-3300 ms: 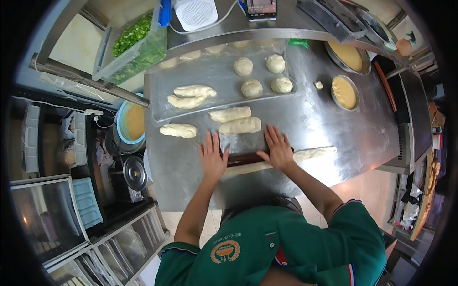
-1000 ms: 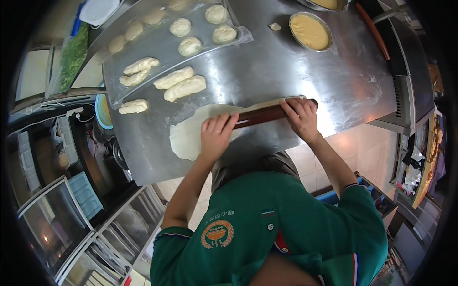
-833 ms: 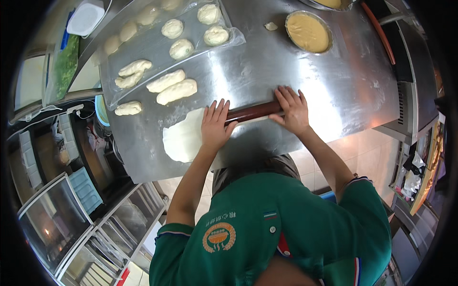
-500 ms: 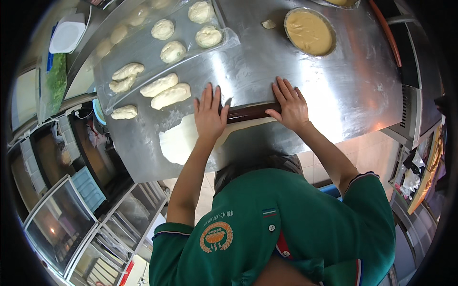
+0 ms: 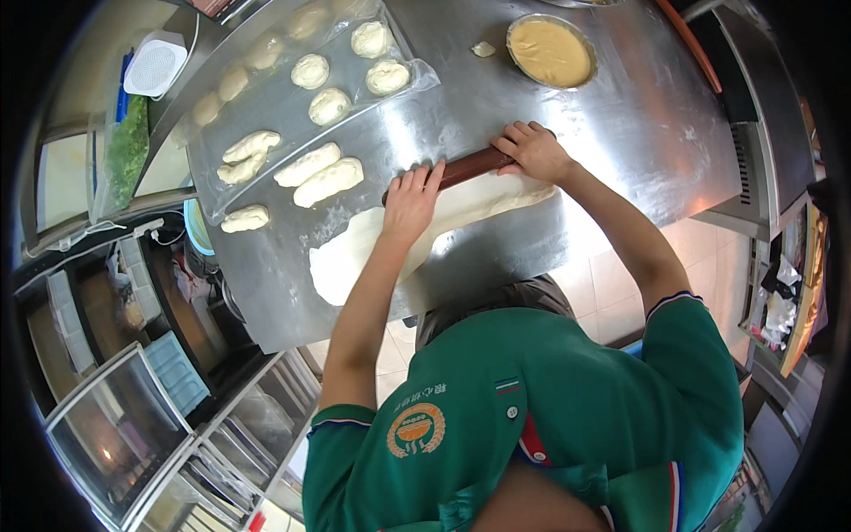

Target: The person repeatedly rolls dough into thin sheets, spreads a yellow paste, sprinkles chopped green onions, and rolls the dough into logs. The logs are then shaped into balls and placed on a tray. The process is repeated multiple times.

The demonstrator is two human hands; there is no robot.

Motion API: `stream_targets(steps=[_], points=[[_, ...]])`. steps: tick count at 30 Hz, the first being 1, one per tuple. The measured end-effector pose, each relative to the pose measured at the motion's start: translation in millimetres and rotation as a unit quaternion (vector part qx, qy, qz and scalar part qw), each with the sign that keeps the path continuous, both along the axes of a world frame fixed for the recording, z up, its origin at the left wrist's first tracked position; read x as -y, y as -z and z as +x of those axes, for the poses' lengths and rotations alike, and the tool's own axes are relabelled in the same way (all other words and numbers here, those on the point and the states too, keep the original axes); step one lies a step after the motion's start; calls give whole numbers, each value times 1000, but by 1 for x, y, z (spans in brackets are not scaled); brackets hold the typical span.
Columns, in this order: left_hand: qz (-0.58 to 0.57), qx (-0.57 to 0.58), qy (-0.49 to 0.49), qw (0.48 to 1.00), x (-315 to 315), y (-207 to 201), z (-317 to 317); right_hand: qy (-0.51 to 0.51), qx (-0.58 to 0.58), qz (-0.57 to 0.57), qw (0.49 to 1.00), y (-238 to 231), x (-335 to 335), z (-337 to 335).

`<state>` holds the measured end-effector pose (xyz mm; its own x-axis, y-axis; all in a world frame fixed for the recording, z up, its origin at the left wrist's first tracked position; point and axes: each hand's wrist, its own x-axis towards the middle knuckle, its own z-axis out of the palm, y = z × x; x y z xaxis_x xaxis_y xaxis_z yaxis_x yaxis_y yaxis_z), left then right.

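Note:
A dark brown rolling pin (image 5: 470,168) lies slantwise along the far edge of a long, flat sheet of pale dough (image 5: 341,264). Over the pin's left part my left hand (image 5: 411,204) is curled, fingers bent on top of it. My right hand (image 5: 537,152) grips the other end, its knuckles raised. The dough spreads wide at the left and narrows to a strip toward the right; my left forearm hides part of it. Left of the pin, two long dough pieces (image 5: 328,183) lie side by side on the steel table (image 5: 496,241).
Round dough balls (image 5: 329,105) and a folded dough piece (image 5: 248,157) rest on clear plastic sheeting at the far left. A smaller dough lump (image 5: 245,218) sits nearer. A round bowl (image 5: 592,64) of yellow-tan filling stands far right, beside a dough scrap (image 5: 483,50).
The rolling pin has moved away from me to the dough's far edge, its right end angled farther off. My hands went from flat with fingers outstretched to curled over it. More dough shows on the right.

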<state>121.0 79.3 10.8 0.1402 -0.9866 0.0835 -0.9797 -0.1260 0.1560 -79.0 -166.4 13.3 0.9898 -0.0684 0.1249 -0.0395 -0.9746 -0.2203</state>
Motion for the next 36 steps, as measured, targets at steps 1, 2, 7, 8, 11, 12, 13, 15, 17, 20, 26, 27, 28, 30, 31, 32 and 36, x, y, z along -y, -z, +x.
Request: stream_targets(steps=[1, 2, 7, 8, 11, 12, 13, 15, 17, 20, 26, 27, 28, 30, 31, 32, 36], points=[[-32, -1, -15, 999, -5, 0, -7, -9, 13, -5, 1000, 0, -5, -8], [-20, -19, -31, 999, -11, 1, -15, -3, 23, -6, 1000, -1, -7, -14], [-74, -40, -225, 971, 2, 5, -16, 215, -12, 93, 972, 2, -15, -9], [-77, -93, -266, 956, 5, 7, -14, 249, -27, 46, 967, 3, -17, -6], [74, -73, -280, 954, -3, 14, -26, 281, -167, 17, 945, 7, -29, -15], [61, -70, -262, 961, -12, 16, -35, 270, -162, -16, 949, 9, -36, -26], [45, -85, -244, 965, -26, 18, -48, 260, -105, 5, 960, 10, -45, -38], [-8, -75, -202, 976, -50, 21, -70, 249, -27, 21, 968, 14, -60, -68], [11, -95, -166, 981, -69, 20, -87, 247, -29, 18, 968, 15, -79, -95], [-85, -28, -63, 994, -87, 21, -98, 246, 5, 17, 969, 14, -102, -123], [-48, -116, 87, 988, -121, 7, -108, 147, -9, 5, 989, -3, -120, -168], [-30, -145, 115, 982, -125, 2, -104, 100, 25, 1, 995, -4, -119, -165], [-38, -128, 121, 984, -124, -2, -97, 65, 65, -9, 996, -4, -114, -154], [-34, -215, -15, 976, -116, -10, -73, 57, 12, -43, 997, -4, -106, -118], [-102, -260, -100, 955, -107, -11, -54, 55, 23, -69, 996, -3, -104, -93], [-111, -242, -187, 946, -97, -9, -36, 50, 4, -37, 998, 1, -104, -63], [-52, -36, -191, 979, -102, 7, -14, 22, -18, 12, 1000, 1, -128, -7]])
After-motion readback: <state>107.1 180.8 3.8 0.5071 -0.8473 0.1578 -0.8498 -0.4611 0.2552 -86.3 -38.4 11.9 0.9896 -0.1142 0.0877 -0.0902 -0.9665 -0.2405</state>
